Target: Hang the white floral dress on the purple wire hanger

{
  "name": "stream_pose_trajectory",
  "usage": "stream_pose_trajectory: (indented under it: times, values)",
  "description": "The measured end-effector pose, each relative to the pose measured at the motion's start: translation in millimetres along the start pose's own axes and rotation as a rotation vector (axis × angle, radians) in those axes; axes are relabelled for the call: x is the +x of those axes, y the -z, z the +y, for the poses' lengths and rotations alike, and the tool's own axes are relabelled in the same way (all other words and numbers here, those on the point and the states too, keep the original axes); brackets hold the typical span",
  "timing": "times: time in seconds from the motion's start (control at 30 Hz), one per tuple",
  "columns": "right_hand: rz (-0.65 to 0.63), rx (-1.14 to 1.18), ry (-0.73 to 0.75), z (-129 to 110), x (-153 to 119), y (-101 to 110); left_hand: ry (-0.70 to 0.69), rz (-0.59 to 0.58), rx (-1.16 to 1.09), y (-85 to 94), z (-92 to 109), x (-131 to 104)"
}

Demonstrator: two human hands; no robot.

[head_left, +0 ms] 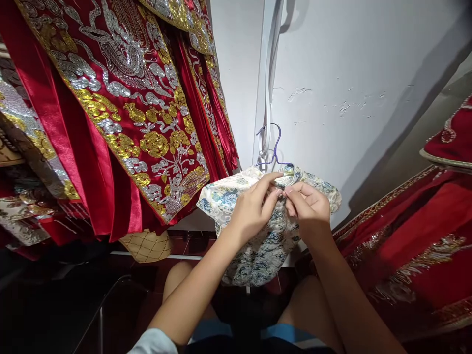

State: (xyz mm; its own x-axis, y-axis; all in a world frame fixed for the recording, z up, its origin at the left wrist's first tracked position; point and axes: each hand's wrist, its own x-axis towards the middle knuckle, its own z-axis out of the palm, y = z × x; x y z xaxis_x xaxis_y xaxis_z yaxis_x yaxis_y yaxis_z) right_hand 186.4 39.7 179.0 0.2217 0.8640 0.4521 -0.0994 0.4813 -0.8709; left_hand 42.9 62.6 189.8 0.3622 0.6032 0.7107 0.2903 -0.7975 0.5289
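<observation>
A white garment with a blue floral print (254, 263) hangs on a purple wire hanger (276, 142) in front of me. My left hand (256, 204) pinches the edge of the garment near its neckline, thumb and index finger close together. Just to its right, my right hand (309, 201) also has its fingertips pinched on the neckline, the other fingers curled. The two sets of fingertips nearly meet below the collar. What small part lies between them is too small to make out.
Red costumes with gold and silver sequins (155, 142) hang at the left. More red embroidered cloth (424, 246) is at the right. Behind the hanger are a white wall (332, 64) and a pale strap (268, 93). A tan quilted piece (147, 246) sits low at left.
</observation>
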Motion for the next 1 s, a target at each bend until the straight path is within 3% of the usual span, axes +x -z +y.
stream_pose_trajectory:
  times: [0.23, 0.47, 0.63, 0.77, 0.87, 1.0]
  values:
    - [0.055, -0.205, 0.017, -9, -8, -4, -0.043, -0.01, 0.07, 8.5, -4, 8]
    - [0.022, -0.274, -0.001, -10, -7, -5, -0.037, 0.002, 0.113, 9.1, -9, 8]
    - [0.006, -0.201, -0.027, 7, -3, -10, -0.068, 0.126, 0.127, 2.3, -4, 6]
    - [0.0, -0.204, -0.089, 27, -7, -10, -0.003, 0.282, 0.085, 14.7, -1, 7]
    - [0.003, -0.275, -0.152, 37, -16, -3, 0.087, 0.437, -0.08, 37.6, -9, 9]
    - [-0.048, -0.303, -0.118, 43, -33, 5, 0.294, 0.616, -0.64, 69.0, -32, 9]
